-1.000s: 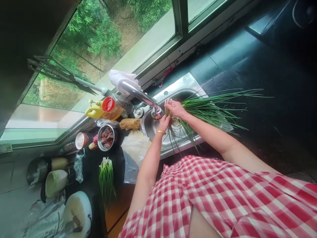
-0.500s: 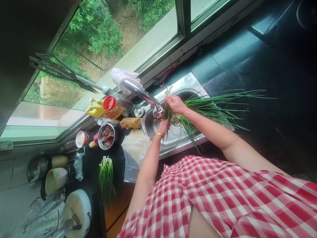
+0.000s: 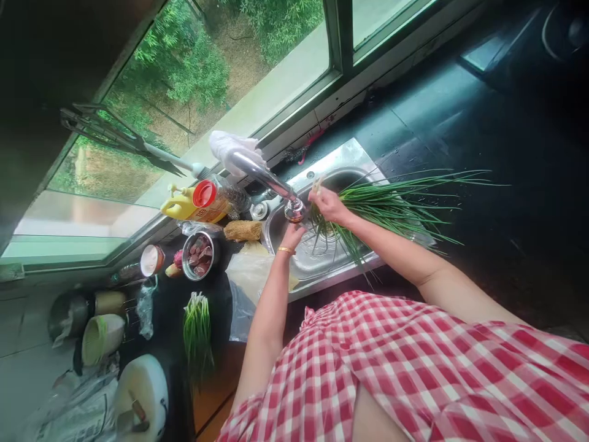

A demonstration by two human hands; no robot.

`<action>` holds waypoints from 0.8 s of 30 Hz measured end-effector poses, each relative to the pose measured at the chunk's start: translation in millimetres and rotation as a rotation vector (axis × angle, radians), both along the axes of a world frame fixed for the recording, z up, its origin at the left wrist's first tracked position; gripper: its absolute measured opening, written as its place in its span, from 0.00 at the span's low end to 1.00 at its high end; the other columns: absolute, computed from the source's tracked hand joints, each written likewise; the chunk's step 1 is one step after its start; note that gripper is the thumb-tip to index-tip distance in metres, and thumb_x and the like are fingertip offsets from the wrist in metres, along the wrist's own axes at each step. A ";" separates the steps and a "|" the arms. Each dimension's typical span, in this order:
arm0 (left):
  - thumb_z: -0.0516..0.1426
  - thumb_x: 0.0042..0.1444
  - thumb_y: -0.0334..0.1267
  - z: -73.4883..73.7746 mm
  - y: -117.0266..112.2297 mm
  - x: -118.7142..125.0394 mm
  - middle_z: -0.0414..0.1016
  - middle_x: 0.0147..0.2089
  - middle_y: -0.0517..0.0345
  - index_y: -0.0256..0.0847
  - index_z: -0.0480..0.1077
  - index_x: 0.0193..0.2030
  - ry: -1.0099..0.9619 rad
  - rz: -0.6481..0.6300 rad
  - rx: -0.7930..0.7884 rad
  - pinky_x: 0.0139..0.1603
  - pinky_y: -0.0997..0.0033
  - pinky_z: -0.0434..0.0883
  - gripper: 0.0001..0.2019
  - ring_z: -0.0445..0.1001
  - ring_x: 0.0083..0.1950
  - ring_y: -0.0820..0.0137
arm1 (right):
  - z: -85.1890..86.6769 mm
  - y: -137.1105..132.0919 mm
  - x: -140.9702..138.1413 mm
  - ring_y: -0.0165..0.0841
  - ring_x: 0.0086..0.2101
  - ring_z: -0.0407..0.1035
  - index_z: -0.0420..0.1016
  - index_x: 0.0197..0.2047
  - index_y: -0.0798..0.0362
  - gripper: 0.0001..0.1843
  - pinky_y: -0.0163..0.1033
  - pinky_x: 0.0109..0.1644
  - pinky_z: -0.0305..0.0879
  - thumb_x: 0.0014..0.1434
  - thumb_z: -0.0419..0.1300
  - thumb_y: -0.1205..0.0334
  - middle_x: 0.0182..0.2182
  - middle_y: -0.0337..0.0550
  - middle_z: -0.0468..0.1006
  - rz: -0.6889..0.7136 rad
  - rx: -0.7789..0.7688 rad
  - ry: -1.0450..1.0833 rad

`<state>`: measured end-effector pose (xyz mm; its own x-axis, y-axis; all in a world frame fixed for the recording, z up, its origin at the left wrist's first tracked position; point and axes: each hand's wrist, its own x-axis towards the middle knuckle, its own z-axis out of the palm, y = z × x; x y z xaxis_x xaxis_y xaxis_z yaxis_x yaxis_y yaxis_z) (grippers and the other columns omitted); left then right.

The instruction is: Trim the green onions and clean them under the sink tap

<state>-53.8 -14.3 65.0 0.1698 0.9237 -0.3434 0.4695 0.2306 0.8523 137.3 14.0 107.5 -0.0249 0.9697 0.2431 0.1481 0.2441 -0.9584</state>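
Over the sink (image 3: 317, 265), my right hand (image 3: 327, 205) is closed round a bunch of spring onions (image 3: 391, 199) near the white root ends. Their long green leaves trail right across the basin's edge onto the dark counter, and some hang over the front rim. My left hand (image 3: 293, 236), with a gold bracelet at the wrist, is just below the chrome tap head (image 3: 294, 210). Its fingers are partly hidden by the tap, so I cannot make out anything in it. A smaller bunch of spring onions (image 3: 197, 322) lies on the counter to the left.
Left of the sink are a plastic bag (image 3: 243, 276), a brown sponge-like block (image 3: 243, 231), a metal bowl of dark reddish pieces (image 3: 199, 255) and a yellow jug (image 3: 179, 205). A round white board (image 3: 142, 393) with a knife lies lower left. The window (image 3: 276, 92) is behind the tap.
My left hand has come away from the spring onions and moved left, under the tap head. My right hand still holds the bunch, slightly lower; its leaves have shifted a little.
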 end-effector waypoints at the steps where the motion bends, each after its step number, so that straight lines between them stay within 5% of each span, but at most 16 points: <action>1: 0.61 0.49 0.42 5.5 4.5 9.8 0.74 0.53 0.50 0.40 0.69 0.55 -0.071 -0.007 0.049 0.58 0.66 0.64 0.25 0.69 0.57 0.63 | -6.7 -2.9 -8.7 0.33 0.32 0.64 0.69 0.29 0.53 0.25 0.42 0.41 0.64 0.64 0.47 0.41 0.29 0.43 0.71 0.044 -0.008 0.031; 4: 0.60 0.51 0.49 11.2 6.6 34.9 0.77 0.39 0.53 0.39 0.71 0.47 -0.128 0.042 0.066 0.48 0.69 0.69 0.20 0.74 0.44 0.67 | -11.1 -3.6 -19.3 0.33 0.31 0.64 0.68 0.29 0.52 0.27 0.41 0.39 0.64 0.63 0.47 0.38 0.27 0.41 0.70 0.066 0.004 0.102; 7: 0.56 0.54 0.55 2.2 -6.5 44.9 0.67 0.20 0.61 0.37 0.70 0.33 -0.136 0.128 -0.091 0.29 0.73 0.65 0.20 0.64 0.22 0.75 | 5.6 4.6 -6.6 0.31 0.30 0.63 0.67 0.28 0.52 0.27 0.40 0.39 0.63 0.64 0.45 0.39 0.26 0.40 0.67 -0.002 0.069 0.117; 13: 0.49 0.60 0.54 -23.3 -33.9 26.8 0.58 0.15 0.64 0.39 0.64 0.22 0.014 0.182 -0.174 0.23 0.75 0.60 0.23 0.58 0.18 0.78 | 45.9 9.8 29.7 0.30 0.28 0.60 0.65 0.29 0.51 0.27 0.39 0.38 0.63 0.66 0.42 0.40 0.24 0.38 0.64 -0.130 0.112 0.065; 16: 0.49 0.60 0.52 -26.4 -44.4 1.6 0.61 0.17 0.61 0.38 0.68 0.24 0.245 0.157 -0.288 0.26 0.72 0.64 0.22 0.63 0.21 0.74 | 58.3 12.8 46.3 0.29 0.26 0.58 0.64 0.30 0.51 0.25 0.38 0.35 0.61 0.67 0.42 0.42 0.24 0.37 0.61 -0.257 0.127 0.139; 19: 0.55 0.57 0.44 -16.6 -42.9 -20.7 0.72 0.27 0.50 0.35 0.72 0.33 0.413 0.212 -0.307 0.36 0.64 0.69 0.13 0.73 0.32 0.65 | 55.5 14.7 49.9 0.29 0.26 0.57 0.65 0.31 0.51 0.20 0.37 0.35 0.59 0.67 0.46 0.47 0.23 0.35 0.60 -0.196 0.080 0.155; 21: 0.56 0.56 0.39 -2.5 -31.5 -23.6 0.76 0.43 0.41 0.34 0.72 0.46 0.444 0.243 -0.189 0.49 0.61 0.68 0.14 0.74 0.47 0.60 | 41.1 11.3 36.6 0.28 0.26 0.56 0.65 0.29 0.52 0.19 0.37 0.34 0.58 0.65 0.48 0.49 0.22 0.35 0.60 -0.106 -0.068 0.167; 24: 0.55 0.58 0.40 22.3 -9.7 -6.8 0.69 0.60 0.42 0.37 0.66 0.58 0.330 0.172 0.102 0.61 0.64 0.62 0.21 0.67 0.61 0.61 | 9.3 -1.8 -2.4 0.28 0.24 0.58 0.65 0.27 0.52 0.20 0.36 0.31 0.58 0.62 0.51 0.47 0.21 0.35 0.63 -0.015 -0.289 0.269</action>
